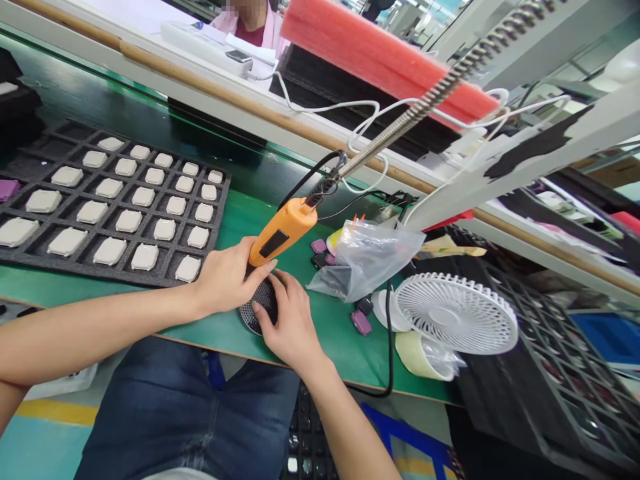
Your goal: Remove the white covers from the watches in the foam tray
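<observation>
My left hand [223,277] is wrapped around the lower end of an orange electric screwdriver [283,232], which hangs tilted from a coiled metal spring. Its tip is hidden behind my fingers. Directly below is a round black piece with a dotted, mesh-like surface [250,319], resting on the green bench. My right hand [293,317] grips this piece from the right with curled fingers, and the thumb lies over its top. Left of my hands lies a black compartment tray [120,257] with several pale, squarish watch-case-like parts [142,256].
Right of my hands are a clear plastic bag [370,257], small purple parts [361,323] and a white fan [453,313]. A roll of tape [417,357] lies by the bench edge. A black cable [390,340] loops nearby. Behind the rail, a person [253,30] sits opposite.
</observation>
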The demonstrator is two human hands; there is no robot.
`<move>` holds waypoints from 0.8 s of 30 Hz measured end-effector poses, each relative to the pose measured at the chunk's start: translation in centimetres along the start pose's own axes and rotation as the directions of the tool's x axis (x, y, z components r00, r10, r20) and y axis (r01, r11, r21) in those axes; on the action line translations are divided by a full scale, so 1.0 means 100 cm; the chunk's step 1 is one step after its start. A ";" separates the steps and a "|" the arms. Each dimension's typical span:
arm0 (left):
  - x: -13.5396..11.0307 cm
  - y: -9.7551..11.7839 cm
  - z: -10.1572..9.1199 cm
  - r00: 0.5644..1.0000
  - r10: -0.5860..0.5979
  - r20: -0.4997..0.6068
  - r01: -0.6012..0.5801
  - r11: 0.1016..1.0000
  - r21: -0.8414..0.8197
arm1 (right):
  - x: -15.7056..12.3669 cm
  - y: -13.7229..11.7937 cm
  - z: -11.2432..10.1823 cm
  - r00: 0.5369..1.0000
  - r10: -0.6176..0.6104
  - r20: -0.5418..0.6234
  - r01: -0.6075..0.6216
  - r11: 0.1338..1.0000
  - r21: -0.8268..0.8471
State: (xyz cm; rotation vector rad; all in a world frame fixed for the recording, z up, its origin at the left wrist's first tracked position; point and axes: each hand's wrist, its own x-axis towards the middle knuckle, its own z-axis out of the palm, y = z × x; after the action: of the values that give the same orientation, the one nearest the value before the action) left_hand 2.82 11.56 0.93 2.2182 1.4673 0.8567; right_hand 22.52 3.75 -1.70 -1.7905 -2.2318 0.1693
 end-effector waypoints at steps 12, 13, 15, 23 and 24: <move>0.000 0.000 0.001 1.000 0.000 0.004 0.000 1.000 -0.001 | -0.008 -0.006 -0.007 0.998 -0.024 0.055 0.023 1.000 0.020; 0.000 0.000 0.001 1.000 -0.001 0.002 0.001 1.000 -0.001 | -0.009 -0.005 -0.009 0.997 -0.036 0.075 0.034 0.999 0.023; 0.000 -0.001 0.001 1.000 0.001 0.002 -0.001 1.000 -0.003 | -0.011 0.002 -0.015 0.993 -0.053 0.110 0.051 0.998 0.028; 0.000 -0.001 0.002 1.000 0.007 0.013 -0.007 1.000 -0.010 | 0.002 0.003 -0.010 0.994 -0.028 0.102 0.025 0.999 0.033; 0.000 -0.001 0.002 1.000 0.006 0.011 -0.006 1.000 -0.008 | 0.003 0.004 -0.009 0.994 -0.035 0.106 0.032 0.999 0.035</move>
State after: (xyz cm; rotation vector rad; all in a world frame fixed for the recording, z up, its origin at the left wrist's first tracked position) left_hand 2.84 11.61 0.74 2.2189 1.4502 0.8494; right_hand 23.05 4.01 -0.91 -1.7648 -2.3159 0.2998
